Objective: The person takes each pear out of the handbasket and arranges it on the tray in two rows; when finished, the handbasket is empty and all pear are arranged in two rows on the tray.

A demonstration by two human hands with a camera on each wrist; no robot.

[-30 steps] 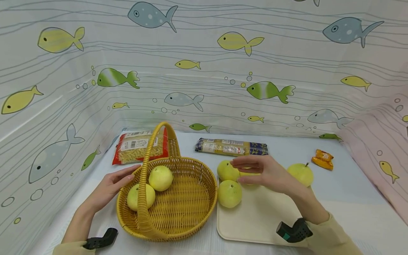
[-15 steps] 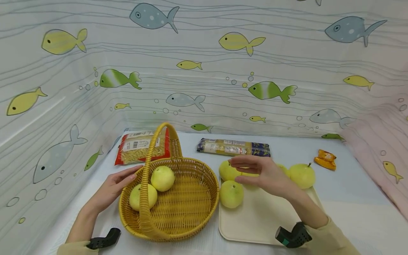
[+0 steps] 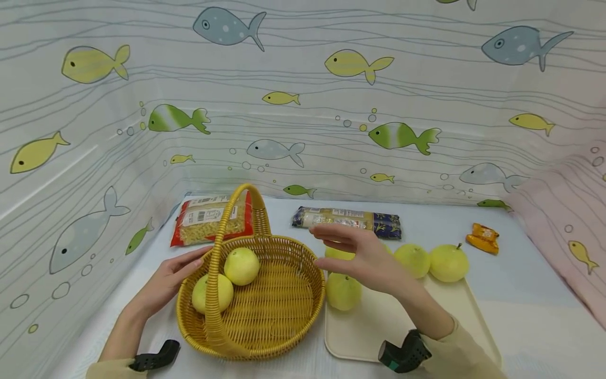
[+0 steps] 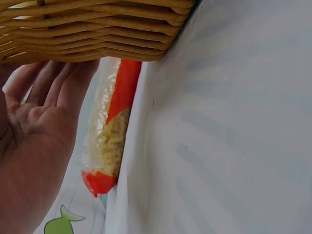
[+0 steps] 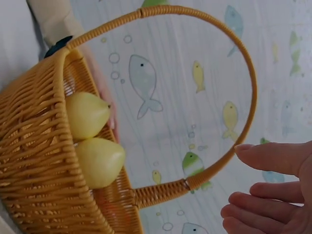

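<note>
Starting at the left, the left hand (image 3: 171,273) lies against the outer left side of the wicker basket (image 3: 276,305), its fingers extended and touching the rim rather than curled round it; the left wrist view shows the fingertips partly hidden by the woven wall. Behind that side of the basket, a red-edged pasta bag (image 3: 189,231) lies flat on the desk (image 3: 525,284). The basket stands upright between the two hands, its tall handle (image 3: 216,252) arching over it. Inside, at the left, sit a rear yellow fruit (image 3: 242,266) and a nearer yellow fruit (image 3: 200,296), the latter partly behind the handle. Next comes the right hand (image 3: 366,263), hovering near the basket's right rim with thumb and fingers parted and nothing between them. Below it, a cream tray (image 3: 374,331) carries a front fruit (image 3: 344,295) just beside the basket, other fruits partly hidden by the hand, and two more in plain sight to its right. Past the tray, farther right, lies an orange packet (image 3: 483,238).
</note>
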